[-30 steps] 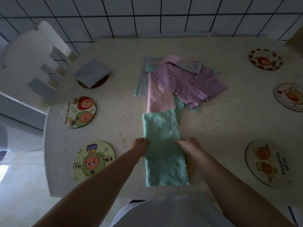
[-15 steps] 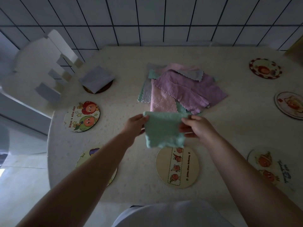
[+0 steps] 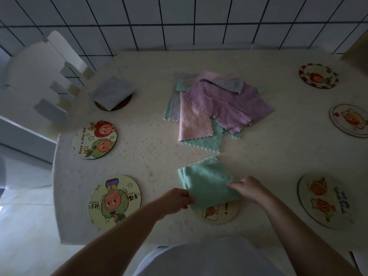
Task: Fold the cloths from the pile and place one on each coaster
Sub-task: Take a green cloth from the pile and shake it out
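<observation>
A folded mint-green cloth (image 3: 207, 182) lies partly over the near centre coaster (image 3: 217, 215), whose front half still shows. My left hand (image 3: 176, 200) pinches the cloth's near left corner. My right hand (image 3: 249, 188) grips its right edge. Beyond them sits the pile of cloths (image 3: 215, 108), purple on top with pink, grey and green beneath. A folded grey cloth (image 3: 111, 92) covers the coaster at the far left.
Bare cartoon coasters lie around the cream table (image 3: 151, 152): two at the left (image 3: 94, 140) (image 3: 114, 202), one at the near right (image 3: 324, 202), two at the far right (image 3: 318, 76) (image 3: 350, 119). A white chair (image 3: 39, 76) stands at the left by the tiled wall.
The long green cloth was lifted and folded in half in the air. Both hands have now brought it down onto the near centre coaster.
</observation>
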